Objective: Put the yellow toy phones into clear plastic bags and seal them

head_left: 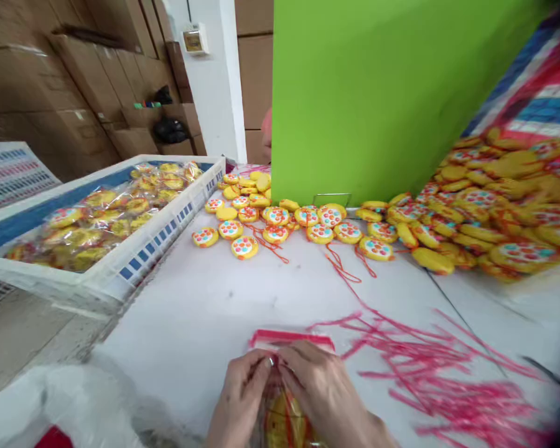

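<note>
nowhere legible writing: bag (284, 417), toys (320, 233)

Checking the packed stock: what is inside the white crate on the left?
The white crate holds clear bags of yellow dotted discs. Whatever lies beneath that top layer is covered.

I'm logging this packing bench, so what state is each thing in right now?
Clear bag: pinched by both hands, yellow toys inside.
Left hand: grip shut on bag.
Right hand: grip shut on bag.
Crate: holds filled bags.
Loose toys: unbagged, scattered.
Red strings: strewn loose.
</note>
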